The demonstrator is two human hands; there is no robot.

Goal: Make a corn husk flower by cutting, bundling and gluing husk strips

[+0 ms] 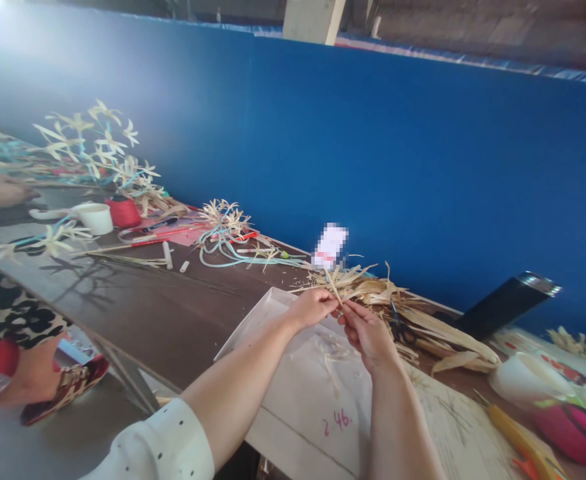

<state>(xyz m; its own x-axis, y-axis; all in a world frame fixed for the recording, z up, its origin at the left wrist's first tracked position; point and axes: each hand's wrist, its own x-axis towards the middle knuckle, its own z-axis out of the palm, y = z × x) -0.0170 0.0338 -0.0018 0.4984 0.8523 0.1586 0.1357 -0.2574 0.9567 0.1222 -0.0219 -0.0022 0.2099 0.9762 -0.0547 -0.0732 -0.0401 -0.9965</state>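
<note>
L hand (315, 307): fingers drawn in, thumb + fingertips pinching a pale strip (333, 285), approx. mid-scene. R hand (370, 335): also pinching, thumb vs. curled fingers, at same strip's lower end, just right of L. Fingertips of both v. close; can't tell if they touch. Strip tilted, upper end pointing far + slightly left; lower end hidden by fingers.

Strip is above far part of shallow white tray (245, 330); pale scraps (330, 367) lie in it. Red handwriting (337, 423) near side, reads approx. "2 46."

Just beyond hands, far/right: heap of dry husks (377, 288), w/ dark-handled scissors (400, 327) partly among them. Further right: black flask (507, 307), tilted; nearer, white roll (527, 379), yellow tool (520, 433), pink pouch (575, 433).

Far left, well apart from hands: pale star-shaped flowers (93, 140) on blue stems, red spool (124, 213), white tape holder (94, 219). Co-worker's hand (3, 192) at far-left edge, blurred; grip can't be told. Blue partition (373, 147) runs along far side of table (187, 310).
</note>
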